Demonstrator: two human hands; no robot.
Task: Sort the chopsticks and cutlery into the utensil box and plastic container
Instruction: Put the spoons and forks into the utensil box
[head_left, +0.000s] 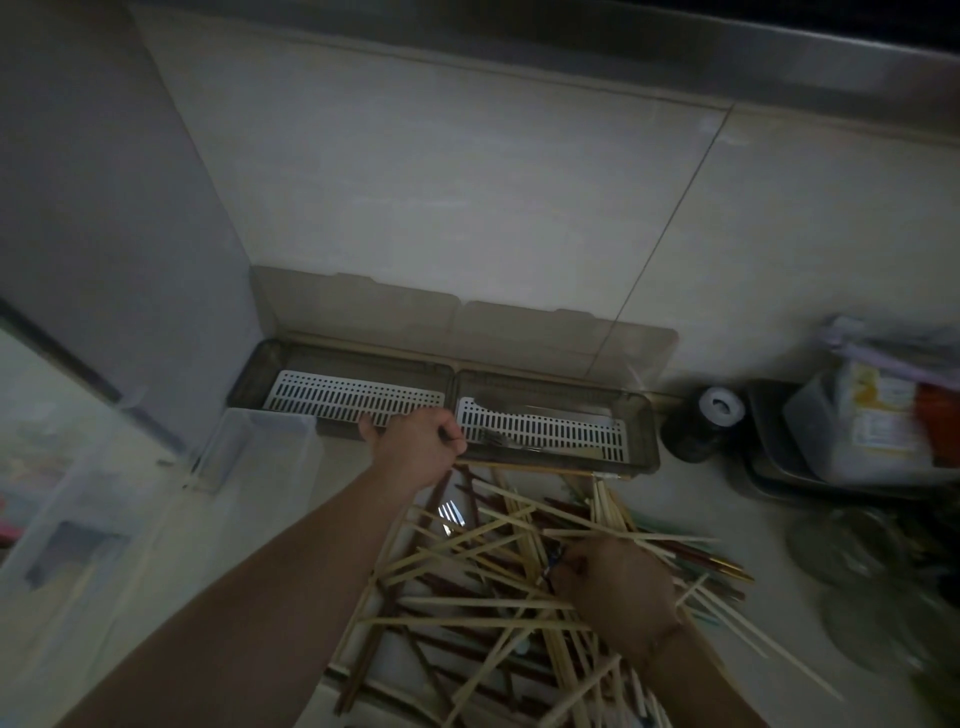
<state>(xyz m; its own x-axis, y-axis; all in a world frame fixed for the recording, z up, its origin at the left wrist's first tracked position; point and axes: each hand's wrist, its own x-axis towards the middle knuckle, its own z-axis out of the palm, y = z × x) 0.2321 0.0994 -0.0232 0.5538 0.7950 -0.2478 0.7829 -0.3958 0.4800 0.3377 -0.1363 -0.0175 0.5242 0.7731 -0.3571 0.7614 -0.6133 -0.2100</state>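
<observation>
A smoky utensil box (645, 434) with two white slotted trays stands against the wall, its lids open. My left hand (418, 444) grips the handle of a metal fork (501, 441), whose tines lie over the right tray. A jumbled pile of pale and dark chopsticks (483, 551) covers the counter in front of the box, with a shiny piece of cutlery (450, 513) among them. My right hand (615, 579) is down in the pile, fingers curled round a chopstick. A clear plastic container (244, 452) sits left of the box.
A dark jar with a white cap (719, 406) stands right of the box. Beyond the jar is a dark tray (769, 467) holding plastic tubs. Glassware (857, 540) sits near the right edge. A grey panel closes off the left side.
</observation>
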